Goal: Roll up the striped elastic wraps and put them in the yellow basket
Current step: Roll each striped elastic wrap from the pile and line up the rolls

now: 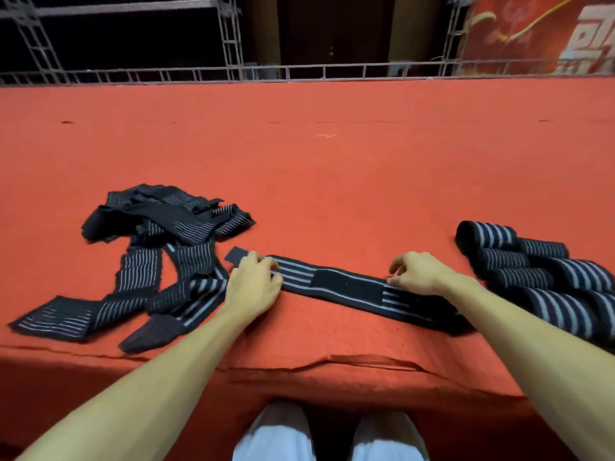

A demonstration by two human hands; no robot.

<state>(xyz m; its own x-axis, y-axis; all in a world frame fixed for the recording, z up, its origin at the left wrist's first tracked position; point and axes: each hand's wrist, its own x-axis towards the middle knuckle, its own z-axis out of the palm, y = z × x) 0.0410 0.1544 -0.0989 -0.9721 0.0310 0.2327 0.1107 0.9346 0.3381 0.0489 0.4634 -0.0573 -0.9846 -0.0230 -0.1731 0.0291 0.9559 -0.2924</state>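
Note:
A black elastic wrap with white stripes [346, 286] lies stretched flat across the red table in front of me, a black fastener patch at its middle. My left hand [254, 284] rests on its left end with fingers curled over the strip. My right hand [416, 272] pinches the wrap further right with thumb and fingertips. A loose heap of unrolled striped wraps [149, 254] lies to the left. Several rolled striped wraps [545, 277] sit in a pile to the right. No yellow basket is in view.
The red cloth-covered table [332, 161] stretches far ahead, its near edge [332, 364] wrinkled just above my knees. A metal truss railing [299, 69] runs along the far side, with a red banner [549, 31] at the back right.

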